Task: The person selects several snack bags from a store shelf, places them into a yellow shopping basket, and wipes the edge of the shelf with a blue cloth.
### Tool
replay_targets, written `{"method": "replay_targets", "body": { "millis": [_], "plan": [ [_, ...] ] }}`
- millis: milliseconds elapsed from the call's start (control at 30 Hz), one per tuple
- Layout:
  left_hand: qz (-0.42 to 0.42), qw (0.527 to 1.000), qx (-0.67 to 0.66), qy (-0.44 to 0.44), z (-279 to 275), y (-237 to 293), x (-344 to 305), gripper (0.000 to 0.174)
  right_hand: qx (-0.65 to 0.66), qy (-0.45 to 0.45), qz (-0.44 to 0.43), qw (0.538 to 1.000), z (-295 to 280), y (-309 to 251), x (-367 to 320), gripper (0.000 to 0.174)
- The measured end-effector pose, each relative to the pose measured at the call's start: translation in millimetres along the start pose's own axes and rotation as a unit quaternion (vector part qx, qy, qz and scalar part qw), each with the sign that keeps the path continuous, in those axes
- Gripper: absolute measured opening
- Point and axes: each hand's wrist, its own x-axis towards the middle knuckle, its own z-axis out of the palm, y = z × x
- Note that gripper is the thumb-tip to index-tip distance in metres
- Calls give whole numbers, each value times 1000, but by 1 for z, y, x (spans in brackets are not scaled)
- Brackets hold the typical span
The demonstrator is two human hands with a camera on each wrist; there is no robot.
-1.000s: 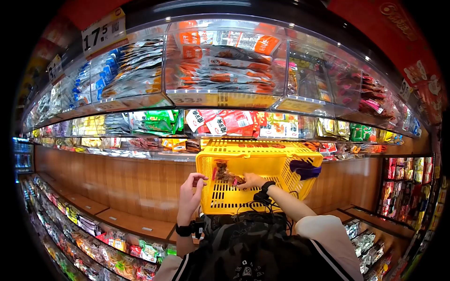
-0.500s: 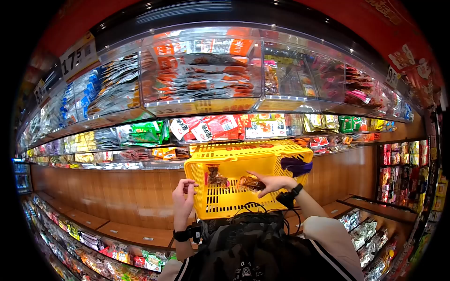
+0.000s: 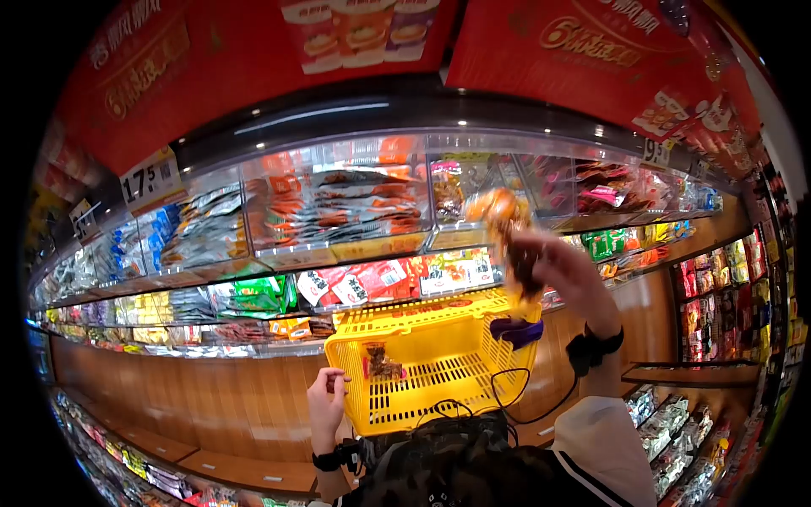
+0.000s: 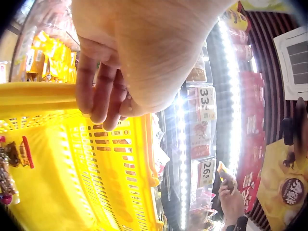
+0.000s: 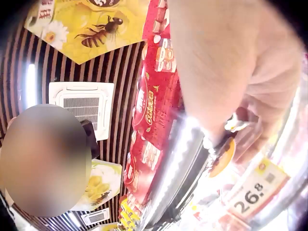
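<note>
My right hand [image 3: 574, 279] is raised over the right side of a yellow shopping basket [image 3: 359, 422] and holds a brown and orange snack packet [image 3: 507, 224], blurred by motion, in front of the upper shelf. In the right wrist view the hand mostly covers the packet; an orange part of it [image 5: 224, 159] shows below the palm. My left hand [image 3: 328, 401] is at the basket's left rim with relaxed, slightly bent fingers; in the left wrist view they hang over the rim [image 4: 43, 94]. Small brown snack packets [image 3: 382, 365] lie inside the basket at the left.
A dark purple cloth-like thing [image 3: 515, 333] hangs on the basket's right rim. Clear shelf bins [image 3: 338, 203] of packaged snacks run across, with price tags [image 3: 152, 182] above. Black cables [image 3: 515, 380] loop between the basket and my right wrist.
My right hand has picked the brown snack packet from the basket floor and lifted it up and right toward the upper shelf. The head view has tilted up; the left hand stays by the rim.
</note>
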Motion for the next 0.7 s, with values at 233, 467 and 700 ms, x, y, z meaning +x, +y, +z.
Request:
{"method": "replay_targets", "body": {
  "millis": [233,467,700],
  "plan": [
    [-2,1000,6,-5,-1,0,0,12,-129,0,84,988,-31,49,91,43],
    [9,1000,8,-2,-2,-2,-1,11,-254,-101,193,942,-28,52,112,38],
    [7,1000,29,-4,-2,0,1,10,-311,-109,106,938,-33,64,109,38]
  ]
}}
